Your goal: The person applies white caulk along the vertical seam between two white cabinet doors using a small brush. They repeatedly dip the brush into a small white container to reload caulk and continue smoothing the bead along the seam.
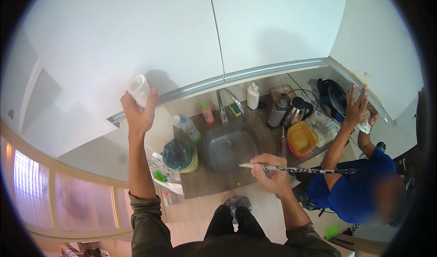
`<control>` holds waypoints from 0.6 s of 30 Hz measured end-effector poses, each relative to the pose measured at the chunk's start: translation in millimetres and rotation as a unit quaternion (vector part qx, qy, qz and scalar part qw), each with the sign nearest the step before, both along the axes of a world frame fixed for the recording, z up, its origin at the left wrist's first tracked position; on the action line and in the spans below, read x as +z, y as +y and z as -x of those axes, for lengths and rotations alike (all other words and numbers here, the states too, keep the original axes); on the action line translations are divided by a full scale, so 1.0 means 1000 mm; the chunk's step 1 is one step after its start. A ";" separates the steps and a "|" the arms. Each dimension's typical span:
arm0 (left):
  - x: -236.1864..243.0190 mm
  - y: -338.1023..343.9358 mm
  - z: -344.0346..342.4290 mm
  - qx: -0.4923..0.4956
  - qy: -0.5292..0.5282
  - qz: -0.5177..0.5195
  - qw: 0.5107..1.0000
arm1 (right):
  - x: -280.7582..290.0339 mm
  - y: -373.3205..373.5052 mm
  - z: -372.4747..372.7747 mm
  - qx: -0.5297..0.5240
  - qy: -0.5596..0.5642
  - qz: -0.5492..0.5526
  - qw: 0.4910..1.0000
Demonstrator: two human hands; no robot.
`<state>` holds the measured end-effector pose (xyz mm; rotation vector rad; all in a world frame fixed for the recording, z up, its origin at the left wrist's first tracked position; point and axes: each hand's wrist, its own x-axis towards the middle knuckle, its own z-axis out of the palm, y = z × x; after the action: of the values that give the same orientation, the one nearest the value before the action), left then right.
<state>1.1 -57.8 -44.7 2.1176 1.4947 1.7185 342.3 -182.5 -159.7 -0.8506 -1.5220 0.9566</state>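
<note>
My left hand is raised on the left and closed round a white cup-like container, in front of the lower part of the white cupboard doors. Over the front right of the sink, my right hand grips a long thin stick, dark and speckled with white. Its pale pointed tip is toward the left, and the other end reaches a co-worker's blue sleeve in the picture. I cannot tell whether it is a paintbrush.
A co-worker in blue has both hands at the right cupboard. On the counter stand a green-lidded bucket, bottles, a curved tap, a yellow basin and an electric kettle. A metal rail edges the cupboards.
</note>
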 end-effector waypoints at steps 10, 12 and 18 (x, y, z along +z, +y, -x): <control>-0.058 -0.097 -0.015 -0.051 -0.171 0.174 0.968 | 0.061 -0.038 0.008 -0.024 0.092 0.027 0.995; -0.090 -0.130 -0.030 -0.054 -0.209 0.204 0.955 | 0.054 -0.046 0.008 -0.024 0.109 0.011 0.994; -0.125 -0.215 -0.058 -0.185 -0.275 0.308 0.892 | 0.053 -0.044 0.027 0.017 0.098 0.014 0.995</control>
<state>59.2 -272.7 -169.8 1.3277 1.1542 1.3049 315.3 -226.2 -107.0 -0.7301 -1.3618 1.0565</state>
